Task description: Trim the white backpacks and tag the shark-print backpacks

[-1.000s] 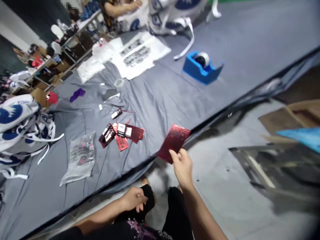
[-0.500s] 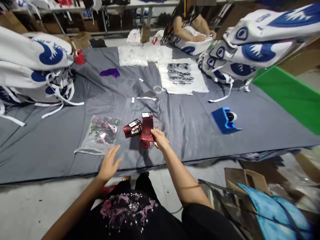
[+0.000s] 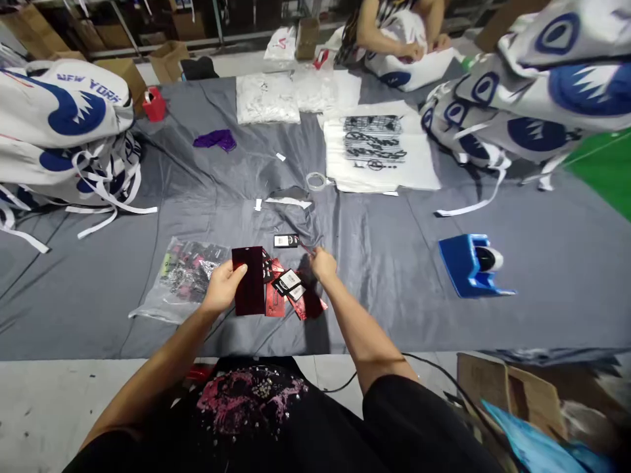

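My left hand point(image 3: 224, 286) pinches a dark red, flat hang tag point(image 3: 249, 284) by its left edge, held above the table. My right hand point(image 3: 323, 264) is closed, its fingertips on a thin reddish cord point(image 3: 306, 249). The cord runs to a small black tag with a white barcode label point(image 3: 286, 241). Between both hands lies a loose pile of red and black hang tags point(image 3: 275, 301), some with barcode stickers. Just left of my left hand, a clear plastic bag point(image 3: 190, 270) holds dark and pink items.
A blue tape dispenser point(image 3: 466, 266) stands at right, and a tape roll point(image 3: 316, 181) lies mid-table. White printed bags point(image 3: 377, 148) lie farther back. White-and-blue bags are stacked at left point(image 3: 73, 131) and right point(image 3: 537, 98). Across the table, a co-worker's hands point(image 3: 417, 51) handle another.
My left hand has gone from empty to gripping a dark red hang tag. My right hand has moved off the pile and now pinches a cord. The view has shifted.
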A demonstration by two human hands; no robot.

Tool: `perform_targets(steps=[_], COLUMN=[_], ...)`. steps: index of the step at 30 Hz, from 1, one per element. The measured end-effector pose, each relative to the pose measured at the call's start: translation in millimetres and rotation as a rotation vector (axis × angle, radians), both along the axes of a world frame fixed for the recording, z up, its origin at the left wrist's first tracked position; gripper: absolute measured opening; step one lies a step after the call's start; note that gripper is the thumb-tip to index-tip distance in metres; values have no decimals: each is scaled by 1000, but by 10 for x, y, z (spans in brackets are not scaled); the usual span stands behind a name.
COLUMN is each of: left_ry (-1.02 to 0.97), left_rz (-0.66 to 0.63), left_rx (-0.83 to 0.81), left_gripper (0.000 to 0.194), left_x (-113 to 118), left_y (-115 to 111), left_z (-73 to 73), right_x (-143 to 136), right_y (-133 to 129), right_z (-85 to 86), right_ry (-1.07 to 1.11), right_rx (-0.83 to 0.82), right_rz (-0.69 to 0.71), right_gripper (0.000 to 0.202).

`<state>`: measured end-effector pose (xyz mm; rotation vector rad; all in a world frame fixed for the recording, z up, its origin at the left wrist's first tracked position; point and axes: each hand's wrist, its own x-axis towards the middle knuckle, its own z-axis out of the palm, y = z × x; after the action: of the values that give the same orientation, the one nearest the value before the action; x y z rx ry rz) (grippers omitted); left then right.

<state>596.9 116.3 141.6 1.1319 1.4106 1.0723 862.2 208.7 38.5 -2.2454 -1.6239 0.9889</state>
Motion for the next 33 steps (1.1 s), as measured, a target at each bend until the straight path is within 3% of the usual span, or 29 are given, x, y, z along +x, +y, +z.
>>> perform_targets(steps=[3,7,12,18,23,27,31,32,33], left_ry=[-242,-338,-409,-492,-517,-547,-823,-920,-1010], left_rz=[90,67,41,35,39,75,95,82,64], left_rx=[-127,-180,-184,-156,-115,-102,-252,-302,-344], left_gripper=[55,47,44,46,47,39,11,8,18], left_x=[127,239,305,290,274,266,145,106,73], left_y=[119,261,483,718,844,861,893,905,918], left_z=[44,144,286,347,313,333,361,361,358], right_x=[52,22,159,283,278,278,385,421,455], right_y=[197,293,394,428,366,320,337,342,343], right_z=[-262,-438,-479,-409,-470,-603,-677,-678,-672], right_ry=[-149,-259,-276,-180,-263,-341,-331,-328,-329], right_rx=[-59,-130,-181,-105,-89,-68,-30,-21,-10], right_rz=[69,180,307,417,457,491,642,689,733], right_gripper=[30,37,36,52,33,32,35,36,37])
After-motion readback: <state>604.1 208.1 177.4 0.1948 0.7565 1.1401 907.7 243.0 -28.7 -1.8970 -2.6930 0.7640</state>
